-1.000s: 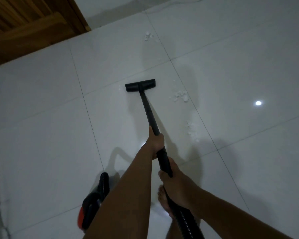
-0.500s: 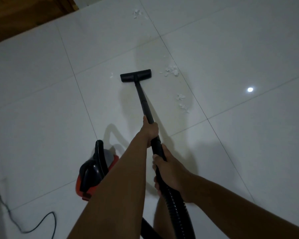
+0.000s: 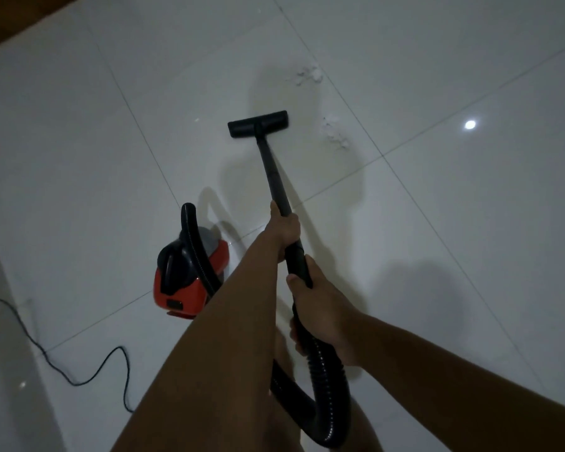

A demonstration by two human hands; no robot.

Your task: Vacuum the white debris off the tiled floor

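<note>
White glossy tiled floor (image 3: 79, 158), thin grout lines crossing on the diagonal. Room dim, with one lamp glare (image 3: 469, 124) toward the floor's right edge. Brown wood (image 3: 13, 14) at far left corner.

Two small clusters of white debris (image 3: 307, 76) just right of and beyond black nozzle (image 3: 258, 123), not touching it.

Fingers of left hand (image 3: 282, 228) wrapped round wand (image 3: 274, 177). Fingers of right hand (image 3: 320, 308) clamped on it lower, by ribbed hose (image 3: 327, 370).

Red-black canister (image 3: 186, 278) near left, cord (image 3: 88, 370) trailing to left edge.
</note>
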